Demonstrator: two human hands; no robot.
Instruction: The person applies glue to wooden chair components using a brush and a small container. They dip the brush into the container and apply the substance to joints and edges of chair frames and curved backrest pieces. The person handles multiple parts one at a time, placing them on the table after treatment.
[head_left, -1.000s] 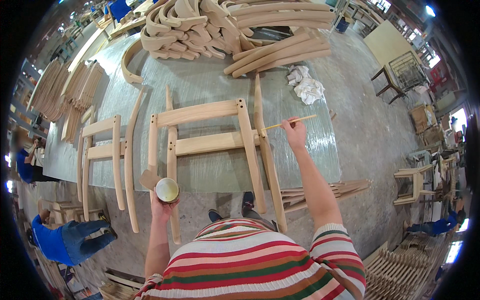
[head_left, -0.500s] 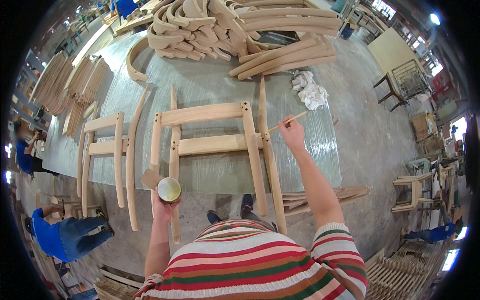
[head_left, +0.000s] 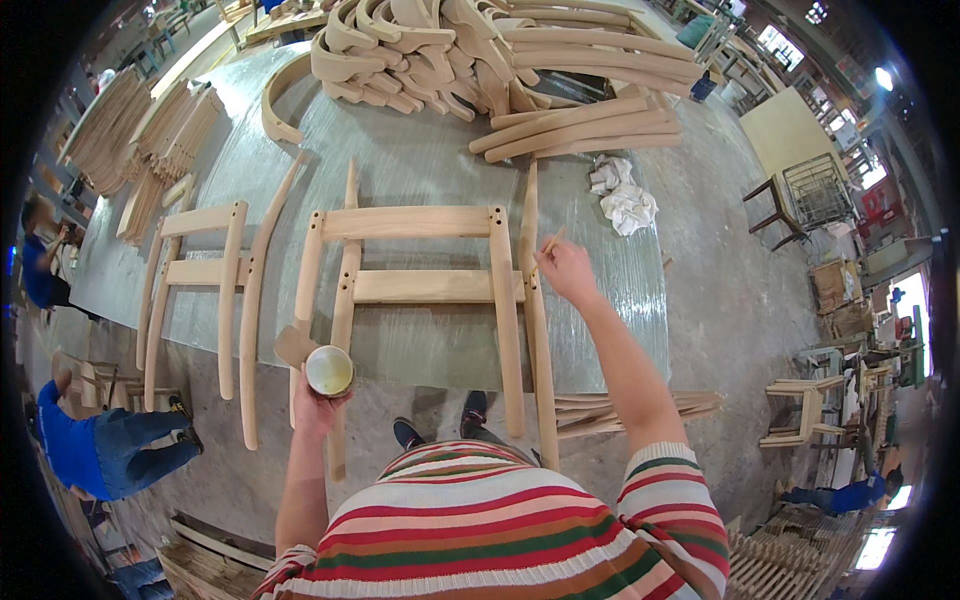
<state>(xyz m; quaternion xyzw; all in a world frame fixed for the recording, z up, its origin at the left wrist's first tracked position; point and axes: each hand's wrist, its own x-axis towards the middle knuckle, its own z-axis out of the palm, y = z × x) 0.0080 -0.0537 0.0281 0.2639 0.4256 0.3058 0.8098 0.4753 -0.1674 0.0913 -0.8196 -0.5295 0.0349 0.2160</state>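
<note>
My left hand (head_left: 318, 408) is wrapped round a small round cup (head_left: 330, 371) with pale yellowish stuff inside. A flat brown piece (head_left: 294, 345) sticks out beside the cup; whether I hold it too, I cannot tell. In my right hand (head_left: 566, 268) a thin wooden stick (head_left: 555, 240) is pinched, mostly hidden by the fingers. That hand is at the right leg of a chair frame (head_left: 533, 290), near the joint with its lower rail. This frame lies overlapped by another chair frame (head_left: 400, 222), with dark holes at its upper corners.
More chair frames (head_left: 205, 220) lie at the left of the plastic-covered table (head_left: 420, 350). Curved wooden parts (head_left: 400, 60) and long rails (head_left: 590, 130) are heaped at the back. Crumpled white paper (head_left: 628, 205) lies at the right edge. Co-workers in blue (head_left: 75, 440) are at the left.
My right hand has moved slightly left and down, closer to the frame's right leg, and the stick now shows shorter. My left hand still holds the cup. The whole view has shifted slightly.
</note>
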